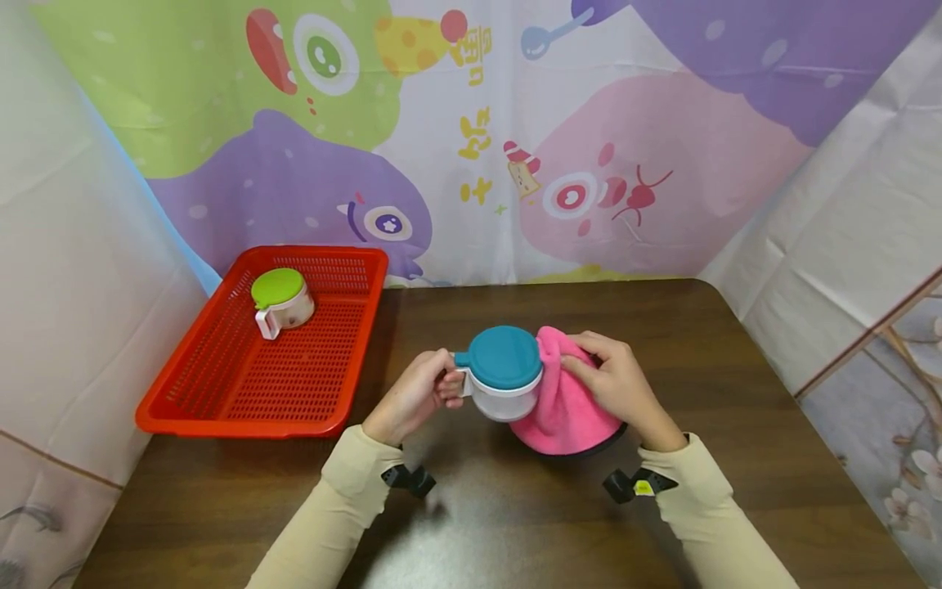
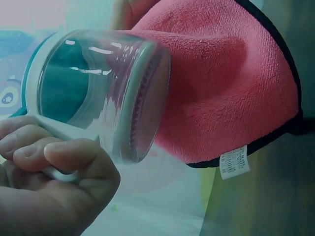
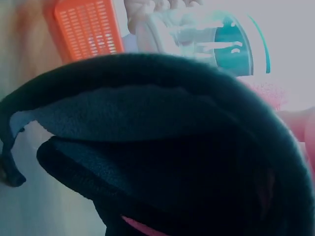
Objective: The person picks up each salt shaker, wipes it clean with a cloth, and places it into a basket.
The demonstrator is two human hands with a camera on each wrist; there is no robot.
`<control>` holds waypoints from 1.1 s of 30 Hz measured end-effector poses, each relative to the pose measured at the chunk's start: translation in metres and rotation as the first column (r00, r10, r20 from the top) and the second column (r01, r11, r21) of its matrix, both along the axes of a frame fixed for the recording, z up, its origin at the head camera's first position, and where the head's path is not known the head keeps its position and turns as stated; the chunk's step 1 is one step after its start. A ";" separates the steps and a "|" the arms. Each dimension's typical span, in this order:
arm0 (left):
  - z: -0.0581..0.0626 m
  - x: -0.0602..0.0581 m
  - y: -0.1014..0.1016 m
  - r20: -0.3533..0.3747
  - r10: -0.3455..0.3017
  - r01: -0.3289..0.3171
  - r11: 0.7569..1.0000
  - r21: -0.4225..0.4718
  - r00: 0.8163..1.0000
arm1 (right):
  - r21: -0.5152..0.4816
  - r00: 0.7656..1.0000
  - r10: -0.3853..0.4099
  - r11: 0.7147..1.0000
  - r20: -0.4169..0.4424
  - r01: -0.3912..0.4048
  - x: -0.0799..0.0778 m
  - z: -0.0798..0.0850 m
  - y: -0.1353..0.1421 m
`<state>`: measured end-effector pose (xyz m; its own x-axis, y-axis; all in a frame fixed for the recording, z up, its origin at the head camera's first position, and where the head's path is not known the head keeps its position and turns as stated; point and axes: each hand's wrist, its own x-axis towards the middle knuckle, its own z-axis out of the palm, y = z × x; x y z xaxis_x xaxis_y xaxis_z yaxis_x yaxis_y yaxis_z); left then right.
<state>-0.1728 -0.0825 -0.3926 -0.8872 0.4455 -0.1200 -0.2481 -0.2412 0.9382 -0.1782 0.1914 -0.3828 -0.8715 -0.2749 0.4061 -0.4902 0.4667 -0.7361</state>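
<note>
Over the desk (image 1: 471, 532), left fingers (image 2: 74, 155) grip the likely fragile jar's (image 1: 505, 378) handle (image 1: 467, 382), probably safest; right fingers (image 1: 594, 343) pinch soft cloth (image 1: 565, 415).

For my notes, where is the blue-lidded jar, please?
In the head view, the blue-lidded jar is right of the red basket, between the left hand and the pink cloth.

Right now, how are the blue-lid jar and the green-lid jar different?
The blue-lid jar is held by its handle in the left hand; the green-lid jar sits in the red basket. The blue-lid jar's handle points left, the green-lid jar's mostly toward the person. A pink cloth is beside the blue-lid jar, none beside the green-lid jar. Both have a lid on and a white handle.
</note>
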 end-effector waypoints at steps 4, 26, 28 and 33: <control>0.001 0.001 -0.001 0.011 -0.047 0.047 0.999 0.004 0.999 | 0.007 0.999 0.033 0.999 0.020 -0.033 -0.004 0.001 0.001; 0.002 0.004 0.005 -0.009 -0.236 0.236 0.971 0.022 0.972 | -0.008 0.956 0.234 0.972 0.179 -0.236 -0.044 0.007 -0.008; 0.002 0.004 0.005 -0.005 -0.235 0.235 0.972 0.022 0.972 | -0.011 0.952 0.237 0.971 0.193 -0.239 -0.046 0.006 -0.009; 0.001 0.003 0.004 0.005 -0.240 0.240 0.971 0.018 0.971 | -0.035 0.936 0.270 0.962 0.228 -0.269 -0.051 0.005 -0.015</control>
<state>-0.1698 -0.0781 -0.3917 -0.7533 0.6473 -0.1166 -0.3073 -0.1896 0.9325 -0.2289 0.1762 -0.3782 -0.8342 -0.5114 0.2062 -0.4159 0.3381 -0.8442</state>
